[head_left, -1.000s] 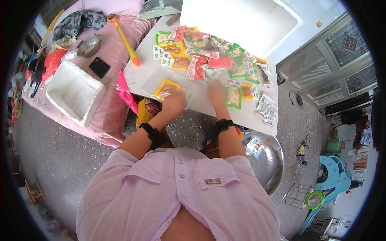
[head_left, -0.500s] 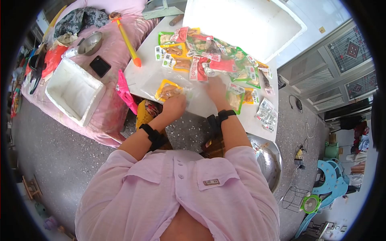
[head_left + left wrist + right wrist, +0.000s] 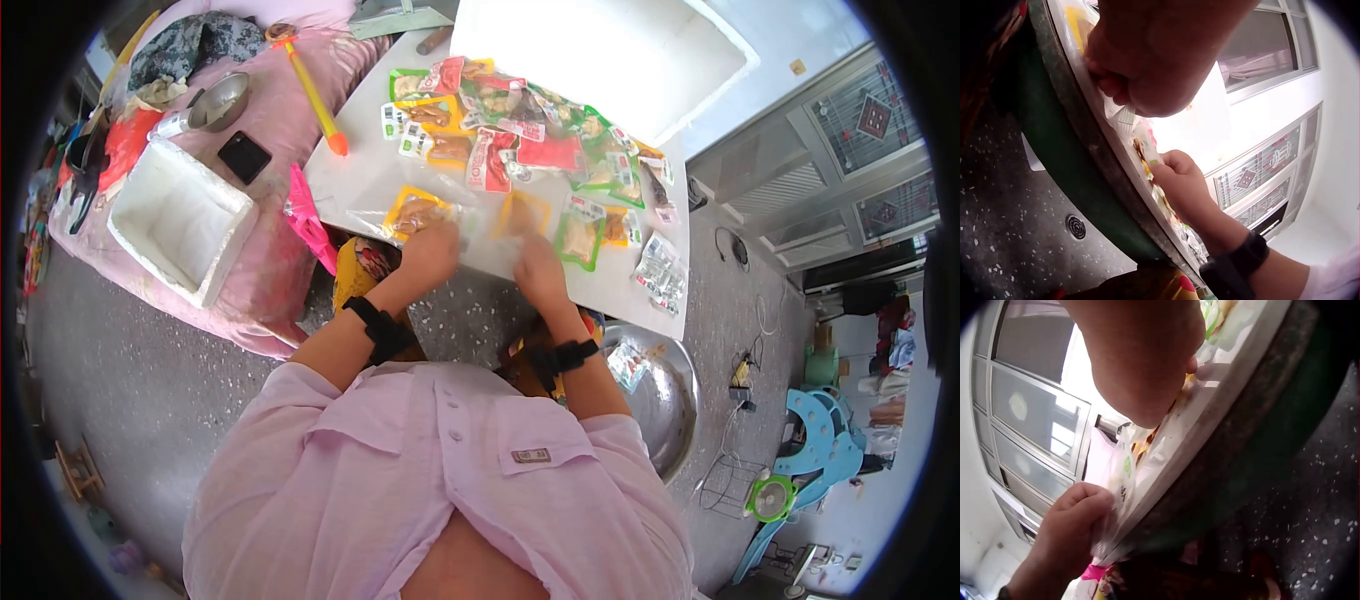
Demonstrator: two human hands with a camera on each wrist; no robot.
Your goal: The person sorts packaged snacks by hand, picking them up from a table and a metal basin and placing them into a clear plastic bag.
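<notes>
Near the table's front edge, my left hand [image 3: 432, 252] pinches the edge of a clear plastic bag [image 3: 366, 218]. A yellow-edged food packet [image 3: 413, 212] with brown contents lies at that bag, just beyond the fingers. My right hand [image 3: 541, 270], to the right of it, grips a second yellow-edged packet [image 3: 524, 212], blurred by motion. In the right wrist view the left hand [image 3: 1075, 515] has its thumb and fingers curled at the clear plastic [image 3: 1124, 478]. A green-edged packet [image 3: 579, 232] lies right beside the right hand.
A heap of food packets [image 3: 550, 153] covers the table's [image 3: 350, 180] far middle. Behind it stands a large white foam box [image 3: 600, 60]. Silver packets [image 3: 662, 272] lie at the right. A smaller foam box [image 3: 180, 225] sits on the pink bed; a metal basin [image 3: 670, 400] is at lower right.
My right hand reached to the near side of the heap, then came back toward the table's front edge with a yellow-edged packet. The left hand stays at the clear bag.
</notes>
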